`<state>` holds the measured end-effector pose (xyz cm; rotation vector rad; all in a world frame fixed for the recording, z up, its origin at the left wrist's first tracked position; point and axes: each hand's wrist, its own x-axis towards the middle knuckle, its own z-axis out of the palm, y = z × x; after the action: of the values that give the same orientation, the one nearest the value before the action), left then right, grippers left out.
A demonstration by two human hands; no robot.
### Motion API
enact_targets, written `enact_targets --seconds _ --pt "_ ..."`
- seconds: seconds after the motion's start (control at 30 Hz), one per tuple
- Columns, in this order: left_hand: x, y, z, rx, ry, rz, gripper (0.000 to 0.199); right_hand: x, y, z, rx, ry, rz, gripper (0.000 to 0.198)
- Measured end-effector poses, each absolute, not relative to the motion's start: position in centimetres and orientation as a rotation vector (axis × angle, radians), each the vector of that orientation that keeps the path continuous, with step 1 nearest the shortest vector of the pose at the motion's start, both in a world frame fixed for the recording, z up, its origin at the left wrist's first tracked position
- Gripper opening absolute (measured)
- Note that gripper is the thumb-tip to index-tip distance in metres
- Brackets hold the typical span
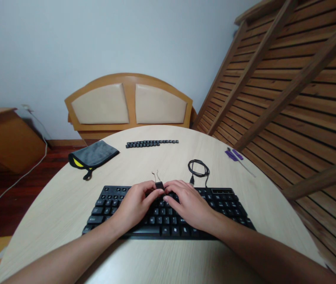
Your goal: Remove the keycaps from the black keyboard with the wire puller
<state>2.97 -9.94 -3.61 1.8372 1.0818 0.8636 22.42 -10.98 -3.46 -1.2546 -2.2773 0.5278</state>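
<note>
A black keyboard [156,230] lies flat on the table in front of me, with keycaps off part of its upper rows. Over its middle, my left hand [136,203] pinches a keycap puller [159,185], a small black block with two thin wires that point away from me. My right hand [185,203] is closed beside it, its fingertips close to the puller and above the keys. What its thumb and forefinger hold, if anything, is hidden. Behind the keyboard, loose keycaps [144,144] stand in neat rows.
The round pale table [162,260] carries a grey and yellow cloth [95,154] at the left. A coiled USB cable [199,169] lies behind the keyboard. Toward the right edge are purple pieces [233,154] and a thin brush-like tool [246,167]. Wooden slats [289,98] rise at the right.
</note>
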Motion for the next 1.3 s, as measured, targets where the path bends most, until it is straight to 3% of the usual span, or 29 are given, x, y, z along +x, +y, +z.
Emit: enact_targets --seconds 0.67,0.93,1.3 --pt "2.92 -9.47 -3.9 1.689 1.103 0.962 0.029 22.36 -10.67 -3.82 -1.253 -2.167 0.577 0.013" --pt "2.97 -9.54 -3.82 1.722 1.019 0.949 0.027 22.42 -10.5 -3.45 -1.259 -2.045 0.742 0.013" --pt "2.98 -9.73 -3.57 1.675 1.117 0.924 0.028 22.42 -10.69 -3.27 -1.161 -2.03 0.836 0.029"
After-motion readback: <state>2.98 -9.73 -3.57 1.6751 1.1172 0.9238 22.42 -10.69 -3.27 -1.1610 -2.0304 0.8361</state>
